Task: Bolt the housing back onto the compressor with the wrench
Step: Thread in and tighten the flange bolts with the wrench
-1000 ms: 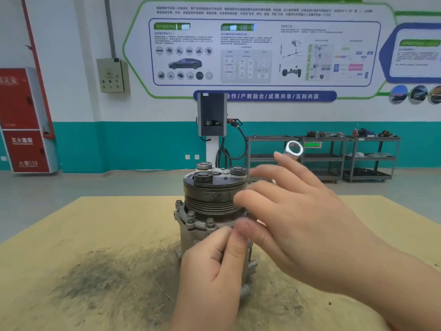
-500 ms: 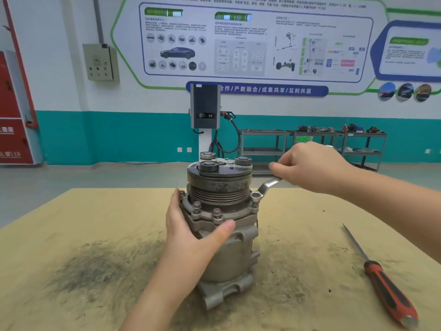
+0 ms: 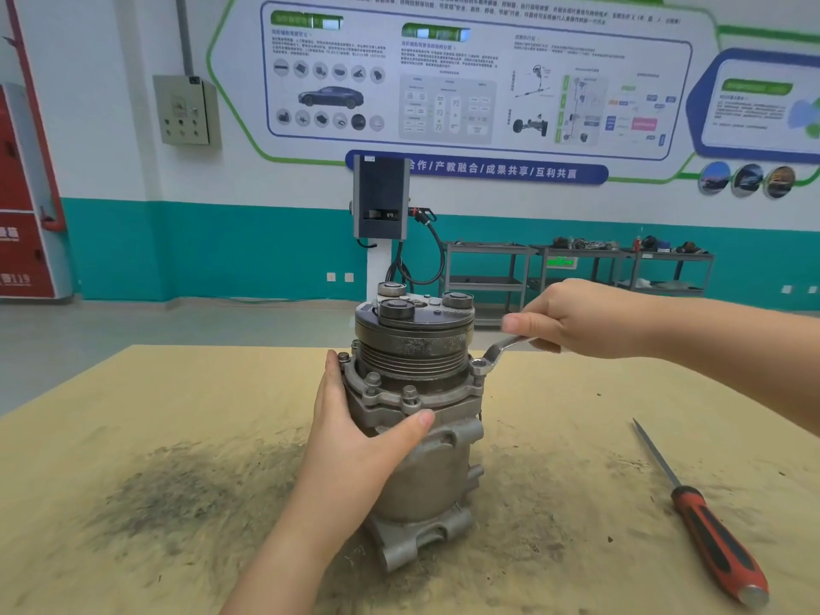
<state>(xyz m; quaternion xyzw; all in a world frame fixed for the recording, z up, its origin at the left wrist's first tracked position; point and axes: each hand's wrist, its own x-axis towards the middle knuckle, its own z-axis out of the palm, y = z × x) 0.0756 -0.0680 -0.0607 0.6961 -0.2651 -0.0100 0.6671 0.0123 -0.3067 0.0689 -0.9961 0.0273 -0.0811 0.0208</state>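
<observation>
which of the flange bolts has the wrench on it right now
The bolt at the flange's right edge: the wrench ring sits over it, handle gripped by the right hand. The front bolts are bare.

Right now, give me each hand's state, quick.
Left hand: closed around the compressor body, bracing it.
Right hand: closed on the wrench, its ring end on a bolt.

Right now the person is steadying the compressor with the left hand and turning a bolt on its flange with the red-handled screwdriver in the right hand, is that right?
Not quite. The right hand holds a wrench, its ring end seated on a flange bolt. The red-handled screwdriver lies untouched on the table. The left hand does steady the compressor. The head view shows it.
</observation>
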